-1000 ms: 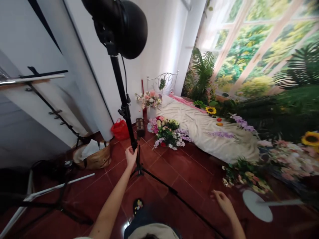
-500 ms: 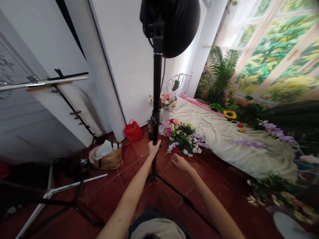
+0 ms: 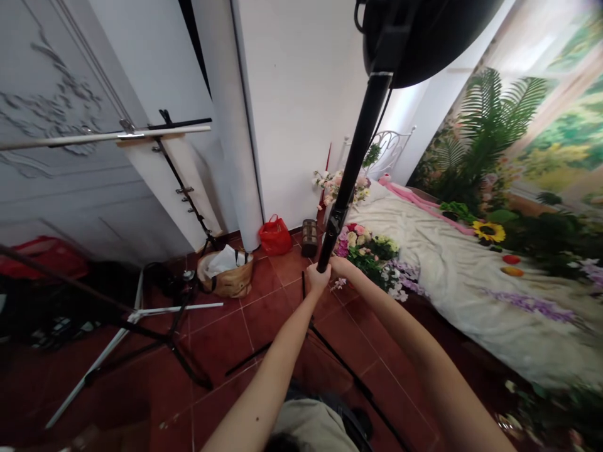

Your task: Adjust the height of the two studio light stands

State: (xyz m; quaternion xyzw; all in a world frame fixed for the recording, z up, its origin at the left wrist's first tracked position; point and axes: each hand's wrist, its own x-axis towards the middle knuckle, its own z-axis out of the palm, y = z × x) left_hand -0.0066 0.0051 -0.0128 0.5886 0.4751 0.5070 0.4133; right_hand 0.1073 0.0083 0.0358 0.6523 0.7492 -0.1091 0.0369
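A black light stand [image 3: 354,157] leans to the right in front of me, with a large dark lamp head [image 3: 424,37] at its top. My left hand [image 3: 319,277] is wrapped round the lower pole. Just to its right, my right hand [image 3: 338,267] is closed at the same pole, its fingers partly hidden behind it. The stand's thin black legs [image 3: 342,370] spread over the red tiles below my hands.
Flowers [image 3: 372,251] lie beside a bed with a cream cover [image 3: 424,232] at right. A red bag [image 3: 276,236], a woven basket [image 3: 233,279] and a brown cylinder [image 3: 309,237] stand ahead. Other stand legs, white and black [image 3: 113,345], spread at left.
The view has turned left. The stand has gone from upright to tilted right, its legs shifted. My right hand has moved from beside the pole onto it, next to my left hand.
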